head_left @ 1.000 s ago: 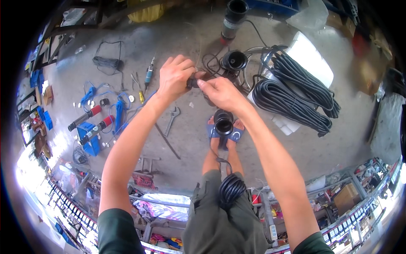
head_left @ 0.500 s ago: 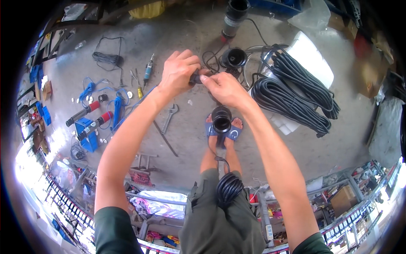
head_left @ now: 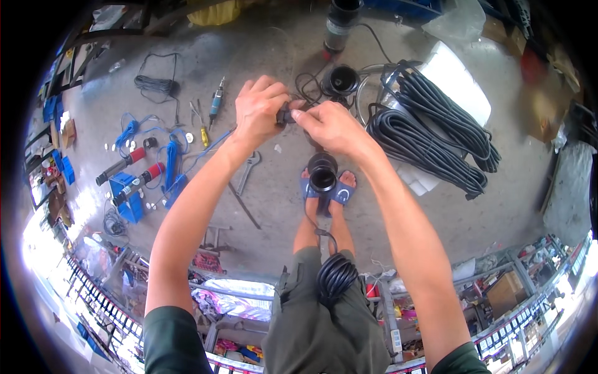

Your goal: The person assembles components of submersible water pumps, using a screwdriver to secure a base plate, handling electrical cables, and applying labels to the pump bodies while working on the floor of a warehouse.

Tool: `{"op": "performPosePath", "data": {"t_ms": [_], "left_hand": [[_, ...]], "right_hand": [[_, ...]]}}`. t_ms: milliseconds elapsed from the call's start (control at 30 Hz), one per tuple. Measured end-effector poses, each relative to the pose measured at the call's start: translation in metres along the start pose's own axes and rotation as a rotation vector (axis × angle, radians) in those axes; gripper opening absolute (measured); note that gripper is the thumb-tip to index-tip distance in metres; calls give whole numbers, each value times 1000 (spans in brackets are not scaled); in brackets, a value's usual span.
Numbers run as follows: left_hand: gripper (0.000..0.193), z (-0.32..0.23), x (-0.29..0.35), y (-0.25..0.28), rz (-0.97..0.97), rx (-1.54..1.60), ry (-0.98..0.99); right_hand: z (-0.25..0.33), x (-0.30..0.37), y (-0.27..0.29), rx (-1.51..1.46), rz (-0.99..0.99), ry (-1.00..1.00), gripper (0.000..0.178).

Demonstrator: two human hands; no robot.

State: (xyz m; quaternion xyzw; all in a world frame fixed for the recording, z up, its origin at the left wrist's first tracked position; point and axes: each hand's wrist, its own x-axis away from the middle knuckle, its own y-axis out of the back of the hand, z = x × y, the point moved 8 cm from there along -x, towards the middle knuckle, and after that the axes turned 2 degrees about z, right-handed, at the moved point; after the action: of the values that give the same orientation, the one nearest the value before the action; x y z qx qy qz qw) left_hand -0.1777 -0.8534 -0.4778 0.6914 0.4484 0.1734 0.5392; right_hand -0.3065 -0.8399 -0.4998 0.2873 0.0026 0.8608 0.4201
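Observation:
Both hands meet above the floor around a small black part [head_left: 284, 115], whose kind I cannot make out because the fingers cover most of it. My left hand [head_left: 260, 112] grips it from the left with curled fingers. From the right, my right hand [head_left: 333, 126] pinches it between thumb and fingers. Below them, a black open-ended cylinder [head_left: 323, 171] stands by my feet. Its cable runs to a tied black cable coil [head_left: 337, 277] in front of my shorts. Just beyond the right hand lies a black round-mouthed cylinder [head_left: 341, 81].
Thick black cable bundles [head_left: 430, 149] lie on white sheeting at right. To the left are a wrench [head_left: 249, 171], a blue-handled tool [head_left: 217, 103], a yellow-handled screwdriver [head_left: 204, 135] and red-ended cylinders [head_left: 137, 184] on a blue bin. Another cylinder [head_left: 338, 31] stands at the back.
Both hands have shifted very slightly left in the picture, along with the floor things. Their hold on the small black part looks much the same.

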Motion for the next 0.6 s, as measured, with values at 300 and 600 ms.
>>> {"op": "performPosePath", "data": {"t_ms": [300,600], "left_hand": [[26,-3,-2,-5,27,-16,-19],[17,-6,-5,1,-23,-6,10]], "right_hand": [[1,4,6,8,7,11,50],[-2,6,6,58,-51,6,51]]}}
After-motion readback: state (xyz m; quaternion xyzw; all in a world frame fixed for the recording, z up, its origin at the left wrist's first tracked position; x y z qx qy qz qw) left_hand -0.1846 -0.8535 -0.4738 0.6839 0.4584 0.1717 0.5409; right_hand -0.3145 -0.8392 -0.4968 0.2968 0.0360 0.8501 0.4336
